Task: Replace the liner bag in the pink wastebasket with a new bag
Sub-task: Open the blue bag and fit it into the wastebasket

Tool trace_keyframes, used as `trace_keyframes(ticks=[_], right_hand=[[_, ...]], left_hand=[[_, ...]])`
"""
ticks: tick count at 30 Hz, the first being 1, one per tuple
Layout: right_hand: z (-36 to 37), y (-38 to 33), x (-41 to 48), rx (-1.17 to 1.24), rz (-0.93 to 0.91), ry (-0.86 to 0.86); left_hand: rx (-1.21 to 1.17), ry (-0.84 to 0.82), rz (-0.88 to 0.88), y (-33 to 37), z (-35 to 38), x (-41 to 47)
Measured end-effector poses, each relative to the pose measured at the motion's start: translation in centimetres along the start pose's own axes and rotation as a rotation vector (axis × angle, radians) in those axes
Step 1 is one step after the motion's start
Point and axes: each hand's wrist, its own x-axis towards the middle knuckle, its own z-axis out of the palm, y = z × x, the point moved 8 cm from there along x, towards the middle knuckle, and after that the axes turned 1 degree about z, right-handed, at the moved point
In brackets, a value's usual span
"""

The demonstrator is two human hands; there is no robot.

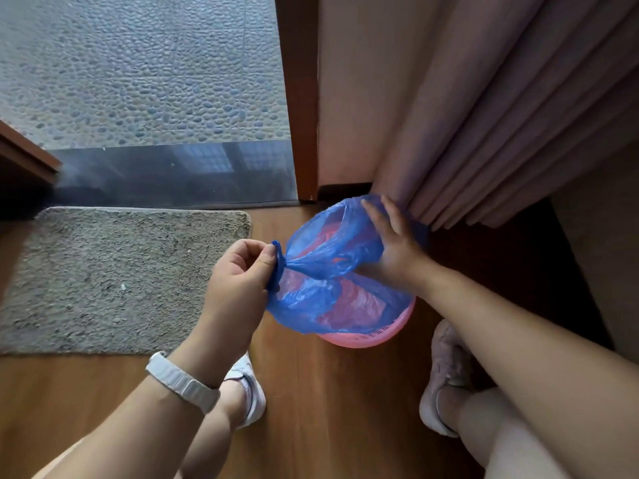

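A thin blue plastic liner bag (328,271) covers the top of the pink wastebasket (366,338), whose perforated rim shows below it on the wooden floor. My left hand (242,274) pinches a gathered, twisted bunch of the bag's edge at the basket's left side. My right hand (394,243) presses flat on the bag at the far right rim, fingers spread over the plastic and curled partly under it. Pink shows through the blue film.
A grey doormat (114,278) lies to the left before a glass door. A pinkish curtain (501,115) hangs just behind the basket. My two feet in light shoes (249,388) (446,378) stand on the wood floor close to the basket.
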Motion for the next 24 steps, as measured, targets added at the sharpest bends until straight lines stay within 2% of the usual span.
trace_keyframes(ticks=[4, 6, 10, 17, 22, 24], right_hand=[[6.0, 1.5, -0.1, -0.214, 0.021, -0.284], [8.4, 2.7, -0.9, -0.323, 0.013, -0.368], [11.4, 4.9, -0.7, -0.383, 0.020, -0.421], [14.7, 7.3, -1.8, -0.466, 0.033, -0.562], [14.4, 7.0, -1.8, -0.495, -0.001, -0.535], [13.3, 6.7, -1.8, -0.420, 0.027, -0.503]], left_hand=[[0.158, -0.038, -0.008, -1.3, -0.3, 1.7], [0.221, -0.048, -0.033, -2.6, -0.2, 2.3], [0.337, -0.065, -0.066, -5.2, 0.2, 3.1], [0.454, -0.003, -0.080, -7.8, -0.3, 4.5], [0.464, 0.037, -0.114, -8.9, -0.5, 5.3], [0.433, 0.038, -0.107, -8.6, 0.2, 5.4]])
